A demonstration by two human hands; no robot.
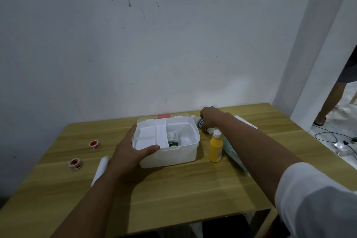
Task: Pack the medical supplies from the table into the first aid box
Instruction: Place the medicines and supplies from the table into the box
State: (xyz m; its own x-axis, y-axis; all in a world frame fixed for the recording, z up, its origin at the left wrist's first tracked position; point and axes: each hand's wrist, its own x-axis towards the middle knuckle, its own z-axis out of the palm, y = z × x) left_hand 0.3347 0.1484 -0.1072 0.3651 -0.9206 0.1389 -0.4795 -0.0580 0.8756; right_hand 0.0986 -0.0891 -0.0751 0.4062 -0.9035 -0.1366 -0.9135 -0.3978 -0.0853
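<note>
**First aid box: open on the table, steadied by the left hand**

The first aid box (pixel 170 147) is sitting open near the middle of the wooden table (pixel 173 189), with its white divided tray (pixel 152 137) showing on the left side and a few small items lying in the deeper right compartment.

At the far left, two red-centred tape rolls (pixel 94 145) (pixel 76 164) are lying flat on the table, well apart from the box. A white roll (pixel 101 168) is lying just beside the left forearm.

The left hand (pixel 131 152) is gripping the box's near-left corner, thumb resting on the front rim and fingers wrapping the side wall.

To the right of the box, a yellow bottle (pixel 216 148) with a white cap is standing upright. Behind it, the right hand (pixel 209 118) is closing around a white bottle (pixel 199 122), which is tilting with its cap pointing toward the box. A flat white packet (pixel 234 152) is lying partly under the right forearm.
</note>
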